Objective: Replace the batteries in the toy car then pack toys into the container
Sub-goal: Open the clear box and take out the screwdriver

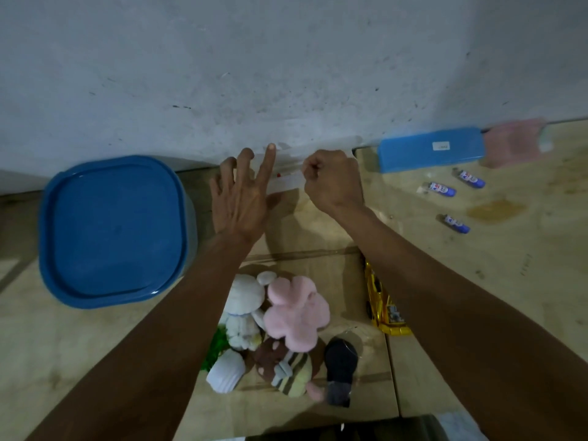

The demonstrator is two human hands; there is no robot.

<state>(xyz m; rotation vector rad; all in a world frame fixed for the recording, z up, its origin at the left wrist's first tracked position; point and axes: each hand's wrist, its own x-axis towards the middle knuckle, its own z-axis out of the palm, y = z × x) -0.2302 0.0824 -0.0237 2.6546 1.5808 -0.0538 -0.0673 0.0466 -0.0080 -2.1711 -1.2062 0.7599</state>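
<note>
Right hand (332, 179) clenched on a pale strip (288, 183), left hand (241, 192) splayed; toy car (383, 303) lies nearer the right forearm, long axis running away from the person

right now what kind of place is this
Probably a home floor by a wall, not a workshop: bare grey wall, tiled floor, and soft toys beside a lidded blue container.
</note>
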